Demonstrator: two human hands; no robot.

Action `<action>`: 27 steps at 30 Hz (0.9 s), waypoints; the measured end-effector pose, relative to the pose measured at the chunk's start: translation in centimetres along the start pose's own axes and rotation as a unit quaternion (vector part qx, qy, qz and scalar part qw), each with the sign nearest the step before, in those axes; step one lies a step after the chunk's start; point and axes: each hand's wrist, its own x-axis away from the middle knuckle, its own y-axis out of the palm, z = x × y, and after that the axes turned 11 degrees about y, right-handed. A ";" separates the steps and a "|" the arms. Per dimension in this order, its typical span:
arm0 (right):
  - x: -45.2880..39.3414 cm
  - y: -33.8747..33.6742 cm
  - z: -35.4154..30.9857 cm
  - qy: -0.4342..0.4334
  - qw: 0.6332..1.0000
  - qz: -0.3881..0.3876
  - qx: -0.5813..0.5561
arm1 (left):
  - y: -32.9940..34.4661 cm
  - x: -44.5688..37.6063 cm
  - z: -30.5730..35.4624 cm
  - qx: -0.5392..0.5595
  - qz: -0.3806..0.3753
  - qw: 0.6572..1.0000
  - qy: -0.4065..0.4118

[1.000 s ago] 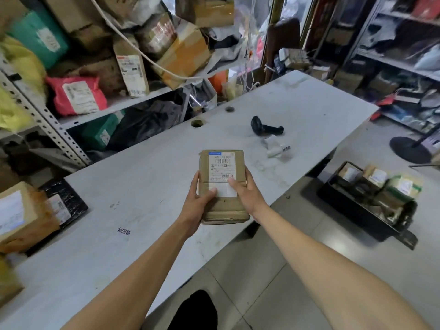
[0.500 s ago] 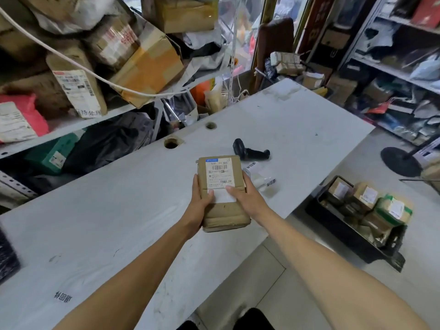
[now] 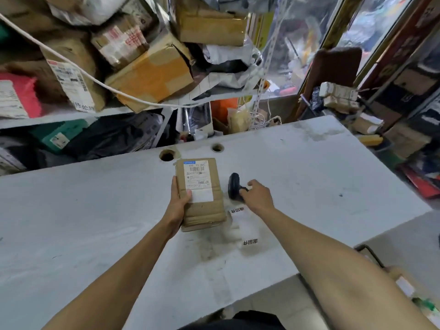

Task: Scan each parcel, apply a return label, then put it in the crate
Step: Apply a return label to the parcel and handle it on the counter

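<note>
A brown cardboard parcel (image 3: pixel 201 194) with a white shipping label lies flat over the white table (image 3: pixel 309 177). My left hand (image 3: pixel 179 203) grips its left edge, thumb on top near the label. My right hand (image 3: pixel 257 196) is off the parcel and sits on the handle of the black barcode scanner (image 3: pixel 233 185), which lies on the table just right of the parcel; the fingers curl around the handle. Two small white return labels with black print (image 3: pixel 238 210) (image 3: pixel 250 242) lie on the table below the scanner.
The black crate's rim (image 3: pixel 367 252) with parcels shows at the lower right, beside the table. Shelves packed with boxes and bags (image 3: pixel 147 75) stand behind the table. Two round cable holes (image 3: pixel 167 155) sit near the table's far edge.
My right hand has let go of the parcel and moved right onto the scanner. The left hand keeps the parcel. The view has shifted right and forward.
</note>
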 end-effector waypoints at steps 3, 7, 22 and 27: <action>-2.8 0.0 1.0 -0.030 0.991 -0.030 0.123 | -0.1 -0.2 -1.0 -0.008 0.045 0.999 -0.002; -5.1 1.6 0.9 -0.083 0.960 -0.048 0.264 | -1.1 0.6 -2.5 -0.016 0.109 0.994 -0.011; -2.3 -2.1 -6.3 -0.174 0.973 -0.150 -0.021 | 0.2 3.0 0.3 -0.087 0.162 0.983 -0.003; 1.1 -4.6 -7.7 -0.147 0.917 -0.309 -0.205 | 1.2 4.7 0.9 -0.091 0.219 0.971 0.016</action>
